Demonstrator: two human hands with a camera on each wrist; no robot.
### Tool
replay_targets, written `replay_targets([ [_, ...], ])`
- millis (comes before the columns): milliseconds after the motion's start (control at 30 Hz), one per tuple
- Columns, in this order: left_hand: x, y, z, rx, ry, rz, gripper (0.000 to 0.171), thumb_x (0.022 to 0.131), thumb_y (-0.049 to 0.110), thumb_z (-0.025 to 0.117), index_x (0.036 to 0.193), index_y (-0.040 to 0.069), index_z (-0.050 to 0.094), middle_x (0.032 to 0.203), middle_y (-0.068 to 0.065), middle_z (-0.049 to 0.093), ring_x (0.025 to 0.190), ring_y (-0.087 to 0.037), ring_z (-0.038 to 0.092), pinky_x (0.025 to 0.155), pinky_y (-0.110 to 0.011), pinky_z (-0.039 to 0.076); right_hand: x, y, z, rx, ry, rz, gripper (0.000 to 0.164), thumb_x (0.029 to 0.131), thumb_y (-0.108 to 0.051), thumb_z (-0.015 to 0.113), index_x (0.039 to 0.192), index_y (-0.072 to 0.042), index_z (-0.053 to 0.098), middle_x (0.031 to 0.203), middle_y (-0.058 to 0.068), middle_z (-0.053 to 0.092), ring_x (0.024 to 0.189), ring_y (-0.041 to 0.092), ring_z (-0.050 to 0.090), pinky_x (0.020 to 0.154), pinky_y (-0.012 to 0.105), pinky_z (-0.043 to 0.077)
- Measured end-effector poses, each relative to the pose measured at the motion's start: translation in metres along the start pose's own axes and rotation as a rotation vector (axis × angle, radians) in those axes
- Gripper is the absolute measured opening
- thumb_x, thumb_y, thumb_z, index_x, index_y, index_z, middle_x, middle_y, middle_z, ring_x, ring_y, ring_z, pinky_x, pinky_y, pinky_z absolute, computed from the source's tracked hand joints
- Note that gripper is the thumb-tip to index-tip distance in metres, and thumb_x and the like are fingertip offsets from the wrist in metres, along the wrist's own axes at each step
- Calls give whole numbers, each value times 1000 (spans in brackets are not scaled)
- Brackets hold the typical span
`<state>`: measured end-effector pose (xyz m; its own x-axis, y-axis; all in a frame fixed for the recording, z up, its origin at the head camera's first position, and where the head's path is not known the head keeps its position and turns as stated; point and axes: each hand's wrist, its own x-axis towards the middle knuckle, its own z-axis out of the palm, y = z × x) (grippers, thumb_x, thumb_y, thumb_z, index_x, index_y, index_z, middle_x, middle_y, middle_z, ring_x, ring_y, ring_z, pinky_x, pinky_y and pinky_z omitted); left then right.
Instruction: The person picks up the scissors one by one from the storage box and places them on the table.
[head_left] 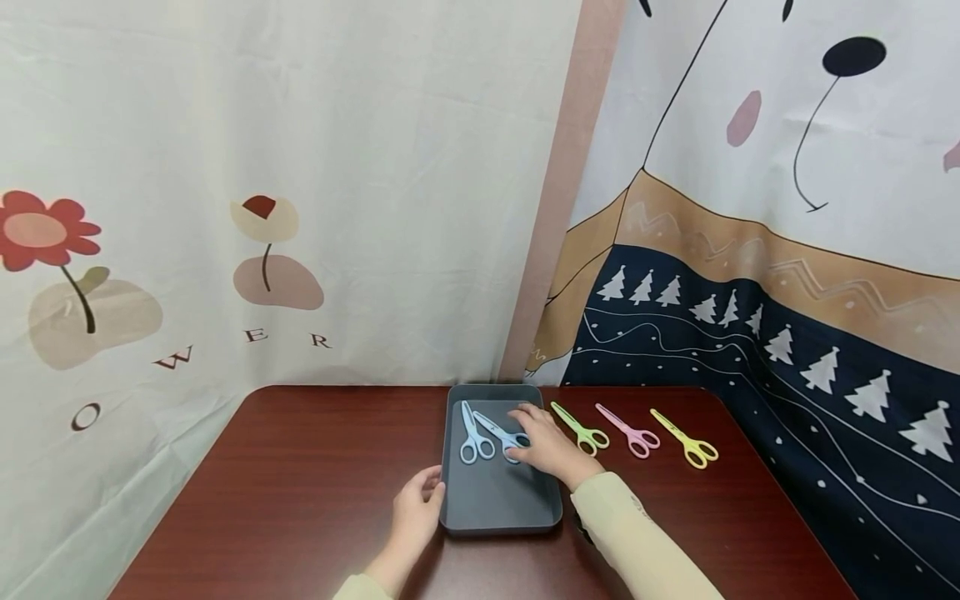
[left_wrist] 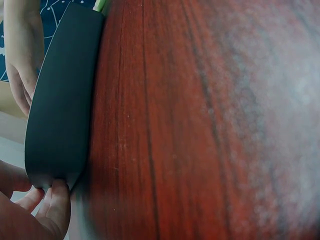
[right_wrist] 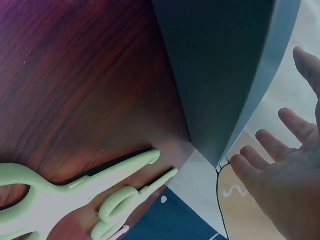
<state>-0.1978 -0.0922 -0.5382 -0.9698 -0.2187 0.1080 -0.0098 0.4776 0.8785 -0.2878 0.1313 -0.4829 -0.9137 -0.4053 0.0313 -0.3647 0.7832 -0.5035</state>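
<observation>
A dark grey tray holds two pairs of light blue scissors. The left pair of scissors lies fully visible, while the other pair of scissors has its handles partly hidden by my right hand. In the right wrist view, that right hand has its fingers spread, with nothing between them. Against the tray's left side rests my left hand. Its fingertips touch the outer wall of the tray in the left wrist view.
Right of the tray lie green scissors, pink scissors and yellow scissors in a row on the dark red-brown table. A pale printed curtain and a navy tree-patterned one hang behind.
</observation>
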Motion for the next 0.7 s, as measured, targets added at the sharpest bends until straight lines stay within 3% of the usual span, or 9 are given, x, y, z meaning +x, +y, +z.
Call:
replay_targets([
  [400, -1, 0, -1, 10, 3, 9, 26, 90, 6, 59, 115, 0, 63, 99, -15, 67, 88, -27, 67, 72, -35, 57, 10, 7, 15, -26, -31, -65, 68, 79, -34, 75, 136, -7, 49, 144, 17, 39, 132, 36, 36, 106, 53, 36],
  [700, -1, 2, -1, 11, 5, 9, 26, 89, 5, 59, 115, 0, 63, 98, -14, 67, 87, -26, 67, 71, -33, 57, 8, 6, 16, -11, -57, -30, 66, 80, -30, 75, 135, -4, 49, 141, 19, 41, 128, 37, 40, 104, 52, 38],
])
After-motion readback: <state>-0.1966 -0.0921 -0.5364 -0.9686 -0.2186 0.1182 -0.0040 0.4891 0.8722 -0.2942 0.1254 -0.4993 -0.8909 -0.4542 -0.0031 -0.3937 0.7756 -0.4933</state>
